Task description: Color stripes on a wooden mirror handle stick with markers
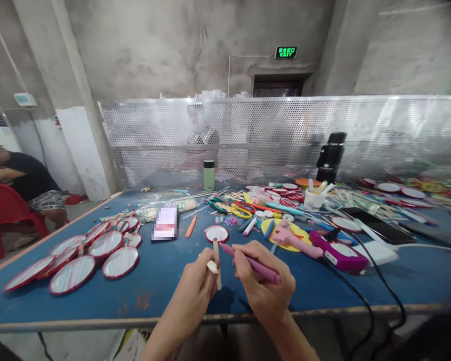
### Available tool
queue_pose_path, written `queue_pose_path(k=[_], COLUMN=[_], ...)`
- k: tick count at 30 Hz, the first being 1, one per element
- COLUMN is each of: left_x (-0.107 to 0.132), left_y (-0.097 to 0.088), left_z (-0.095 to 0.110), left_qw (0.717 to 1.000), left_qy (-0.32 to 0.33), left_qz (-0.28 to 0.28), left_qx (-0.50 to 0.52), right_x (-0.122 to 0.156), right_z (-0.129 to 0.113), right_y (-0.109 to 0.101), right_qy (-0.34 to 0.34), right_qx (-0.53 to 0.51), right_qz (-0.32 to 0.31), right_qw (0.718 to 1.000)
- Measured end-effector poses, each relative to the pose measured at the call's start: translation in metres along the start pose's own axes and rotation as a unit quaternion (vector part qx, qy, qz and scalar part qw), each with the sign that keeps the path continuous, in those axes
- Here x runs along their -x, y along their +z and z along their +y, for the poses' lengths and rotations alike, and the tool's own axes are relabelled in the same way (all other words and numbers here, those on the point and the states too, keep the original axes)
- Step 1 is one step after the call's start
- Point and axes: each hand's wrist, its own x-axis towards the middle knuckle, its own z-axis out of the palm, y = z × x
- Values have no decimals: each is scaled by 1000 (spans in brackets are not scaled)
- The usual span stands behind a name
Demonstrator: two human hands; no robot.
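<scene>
My left hand (199,286) is closed on a thin wooden stick (217,260), held upright over the near edge of the blue table (97,296). My right hand (265,281) grips a pink-purple marker (253,263), its tip pointing left and touching the stick. Just beyond the hands a small round red-rimmed white disc (216,233) lies flat on the table.
Several red-rimmed round discs (90,253) lie at the left. A pink glue gun (291,238), a magenta one (340,253) with black cables, markers, a white cup (313,199), a green bottle (209,175) and a phone (378,225) crowd the far side. People sit at left and behind the perforated screen.
</scene>
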Motion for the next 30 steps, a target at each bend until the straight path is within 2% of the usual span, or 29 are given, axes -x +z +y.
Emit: queue_pose_path(k=[7,20,30], left_x=[0,0,1], left_y=[0,-4,-4], left_z=[3,2,4], left_qw=[1000,1000,1000], left_qy=[-9,5,13], left_qz=[-2,-25,-24], left_qx=[13,-3,-8], right_x=[4,5,4], right_z=[2,-1,-2], right_y=[-2,0,1], right_qy=[22,50,44], right_qx=[12,21,28], right_qz=[22,15,10], right_qw=[999,998,999])
